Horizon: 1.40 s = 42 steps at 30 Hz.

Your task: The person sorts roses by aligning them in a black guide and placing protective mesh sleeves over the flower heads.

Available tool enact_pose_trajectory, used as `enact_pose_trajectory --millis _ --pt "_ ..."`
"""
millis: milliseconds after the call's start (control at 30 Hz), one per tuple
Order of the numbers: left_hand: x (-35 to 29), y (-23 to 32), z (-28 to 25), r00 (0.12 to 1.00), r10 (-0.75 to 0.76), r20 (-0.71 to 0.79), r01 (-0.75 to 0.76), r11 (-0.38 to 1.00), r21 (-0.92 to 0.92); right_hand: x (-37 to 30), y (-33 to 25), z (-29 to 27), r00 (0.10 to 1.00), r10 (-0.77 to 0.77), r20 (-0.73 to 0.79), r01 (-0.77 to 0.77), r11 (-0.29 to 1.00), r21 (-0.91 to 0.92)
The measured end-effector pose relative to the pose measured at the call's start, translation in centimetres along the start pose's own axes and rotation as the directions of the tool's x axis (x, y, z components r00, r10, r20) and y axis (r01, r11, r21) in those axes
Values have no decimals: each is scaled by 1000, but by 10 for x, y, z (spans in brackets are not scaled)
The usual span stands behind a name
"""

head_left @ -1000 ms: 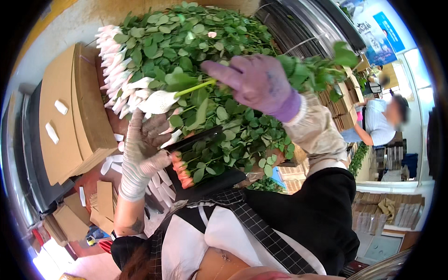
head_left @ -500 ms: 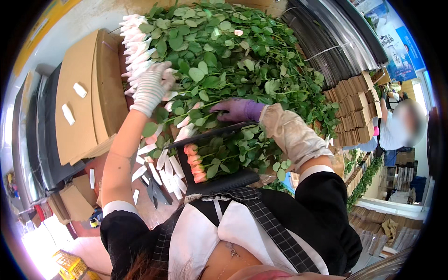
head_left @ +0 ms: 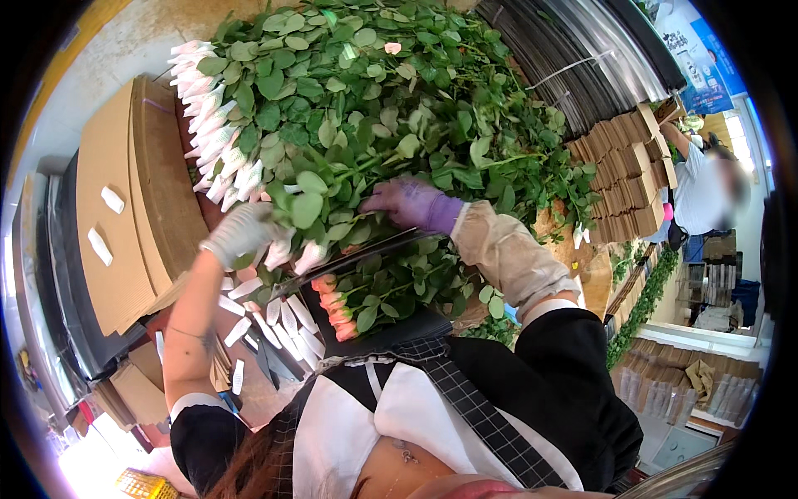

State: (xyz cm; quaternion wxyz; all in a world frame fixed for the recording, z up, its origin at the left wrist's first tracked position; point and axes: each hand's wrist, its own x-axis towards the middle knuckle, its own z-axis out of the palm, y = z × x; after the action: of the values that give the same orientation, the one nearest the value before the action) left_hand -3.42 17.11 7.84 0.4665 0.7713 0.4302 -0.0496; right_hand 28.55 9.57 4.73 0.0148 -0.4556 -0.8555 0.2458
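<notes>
nearest me: a short row of bare peach roses (head_left: 337,312), heads to the left, just on the body side of a black panel (head_left: 378,252). loose white sleeves (head_left: 300,314) lie left of them on the tabletop (head_left: 259,397).

past the panel: my left hand (head_left: 241,234) has dropped back from the far row to the wrapped roses (head_left: 311,256) by the panel's left end. my right hand (head_left: 413,204), purple glove, has stayed among the stems. so both hands are now around this near lot, one by the heads, one on the stems.

left grip: smeared by motion, fingertips lost against leaf and white wrap; cannot tell if it holds anything. right grip: fingers bent into the greenery, tips partly covered; cannot tell if a stem is pinched.

further: a heap of leaves (head_left: 366,91) hides most stems. the far row of wrapped heads (head_left: 208,125) lines its left edge; blooms inside not visible.

furthest: a co-worker (head_left: 698,187) at right, blurred, handwork unreadable.
</notes>
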Motion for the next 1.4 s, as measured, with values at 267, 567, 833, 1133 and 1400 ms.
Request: enact_pose_trajectory --millis 267,567,833,1133,1400 --pt "-5 -48 -30 956 -272 -115 183 852 -490 -42 -41 -90 950 -127 -284 62 971 -229" --pt "-42 65 -60 974 218 -60 -163 494 -854 15 -71 -95 692 -212 -690 132 977 -168" --pt "58 12 32 870 418 -263 -263 843 469 41 -77 -172 762 -158 -628 189 982 -18" --pt "68 3 64 952 243 -189 -53 734 677 -173 -44 -326 523 130 -842 -256 967 -10" --pt "-6 73 -17 711 510 -483 -433 860 270 -153 -125 -279 652 -223 -725 74 970 -232"
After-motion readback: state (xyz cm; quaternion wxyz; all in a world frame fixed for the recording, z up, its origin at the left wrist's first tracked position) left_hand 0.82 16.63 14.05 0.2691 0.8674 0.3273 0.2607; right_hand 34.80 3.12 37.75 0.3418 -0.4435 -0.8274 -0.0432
